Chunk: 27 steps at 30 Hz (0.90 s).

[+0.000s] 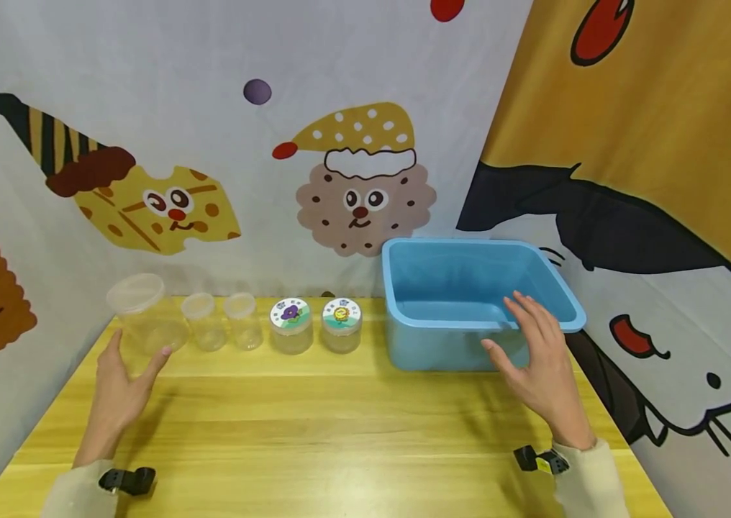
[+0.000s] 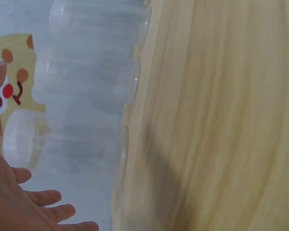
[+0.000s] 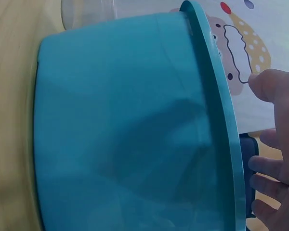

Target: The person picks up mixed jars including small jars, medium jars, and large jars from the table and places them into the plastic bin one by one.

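Note:
My left hand (image 1: 121,392) is spread in front of a large clear jar (image 1: 155,327) with a translucent lid, thumb and fingers apart at its near side, nothing held. In the left wrist view, the fingers (image 2: 43,198) point toward that jar (image 2: 77,149). On the right, my right hand (image 1: 542,367), also spread, overlaps the front right of a blue plastic bin (image 1: 450,349) in the head view. Its thumb and fingers stand apart near the bin's rim (image 3: 226,130) in the right wrist view, holding nothing. The bin's inside shows nothing in it.
Beside the large jar are two smaller clear jars (image 1: 205,327) with translucent lids. Two short jars with printed lids, one with a purple flower (image 1: 291,327) and one with a yellow flower (image 1: 342,327), stand between them and the bin. A cartoon-print cloth (image 1: 223,43) hangs behind the wooden table (image 1: 314,432).

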Each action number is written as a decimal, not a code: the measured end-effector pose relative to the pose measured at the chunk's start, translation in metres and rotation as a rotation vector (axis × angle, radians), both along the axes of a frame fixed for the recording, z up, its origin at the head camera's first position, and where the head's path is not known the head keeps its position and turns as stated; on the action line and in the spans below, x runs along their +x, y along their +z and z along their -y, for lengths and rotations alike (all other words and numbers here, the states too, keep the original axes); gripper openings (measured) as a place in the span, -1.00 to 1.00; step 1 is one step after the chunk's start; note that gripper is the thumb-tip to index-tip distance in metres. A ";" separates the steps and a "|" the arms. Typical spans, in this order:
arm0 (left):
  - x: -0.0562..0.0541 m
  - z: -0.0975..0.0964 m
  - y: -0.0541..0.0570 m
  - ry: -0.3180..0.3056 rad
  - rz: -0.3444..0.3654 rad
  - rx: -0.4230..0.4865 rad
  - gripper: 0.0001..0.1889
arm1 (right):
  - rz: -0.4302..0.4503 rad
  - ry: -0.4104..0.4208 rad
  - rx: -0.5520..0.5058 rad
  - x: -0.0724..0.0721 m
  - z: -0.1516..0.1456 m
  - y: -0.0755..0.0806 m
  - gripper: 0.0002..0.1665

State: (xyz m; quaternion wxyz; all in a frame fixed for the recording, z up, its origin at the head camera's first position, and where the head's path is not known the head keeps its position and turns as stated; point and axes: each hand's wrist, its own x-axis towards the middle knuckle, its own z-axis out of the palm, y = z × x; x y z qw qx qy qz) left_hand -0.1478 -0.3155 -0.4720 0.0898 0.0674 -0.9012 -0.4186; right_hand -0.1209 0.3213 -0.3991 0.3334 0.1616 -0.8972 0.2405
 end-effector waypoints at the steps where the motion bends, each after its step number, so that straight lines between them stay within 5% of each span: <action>1: -0.002 0.002 -0.001 0.007 -0.003 0.013 0.03 | -0.002 0.000 -0.002 -0.002 0.000 0.000 -0.12; 16: -0.028 0.019 -0.001 0.106 0.033 0.207 0.07 | 0.020 -0.061 -0.034 -0.017 0.004 0.006 -0.35; 27: -0.050 0.022 -0.005 0.121 0.003 0.251 0.07 | 0.046 -0.087 0.016 -0.016 0.000 0.014 -0.53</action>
